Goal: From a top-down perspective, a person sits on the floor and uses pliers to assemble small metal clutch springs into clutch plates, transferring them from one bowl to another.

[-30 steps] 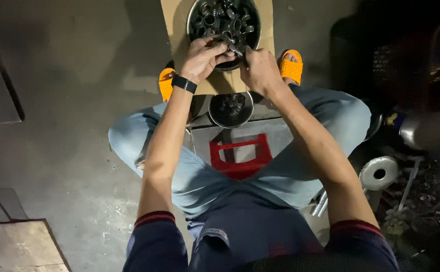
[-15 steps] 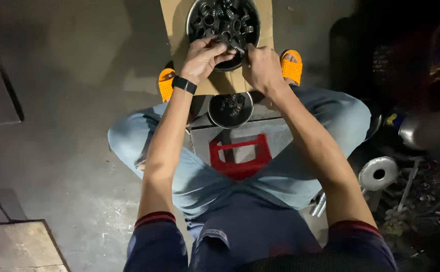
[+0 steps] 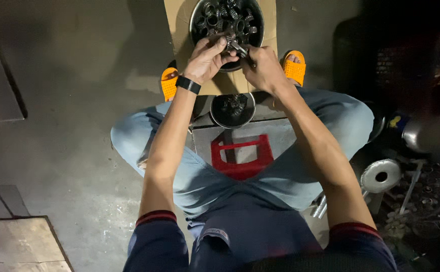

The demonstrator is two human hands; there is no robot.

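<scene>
steel rings over a round pan

dark metal fills the big round pan point(image 3: 195, 20) at the top of the view, heaped with small steel rings and bearing-like parts. the pan sits on a flat sheet of brown cardboard point(image 3: 175, 25) spread on the grey concrete floor point(image 3: 79, 75).

the left hand point(image 3: 207, 58), with a black band on its wrist, is curled around a small ribbed metal ring point(image 3: 228, 39), fingers point(image 3: 215, 43) pinched close on it, right above the near edge of the pan. the right hand point(image 3: 262, 65) is closed in a fist around a thin metal tool point(image 3: 241, 50) whose tip meets the ring. the two hands nearly touch.

below them, between the knees, a smaller round bowl point(image 3: 215, 113) of dark parts rests on a grey block point(image 3: 270, 133). just nearer the body is a red plastic stool point(image 3: 240, 156) with a rectangular opening in its top. orange sandals point(image 3: 294, 68) flank the cardboard.

to the right, in shadow, lies a silvery disc with a centre hole point(image 3: 380, 175) among dim scrap that is too dark to tell apart. a worn wooden board point(image 3: 18, 242) lies at lower left. no package or sign is clear enough to describe.
</scene>
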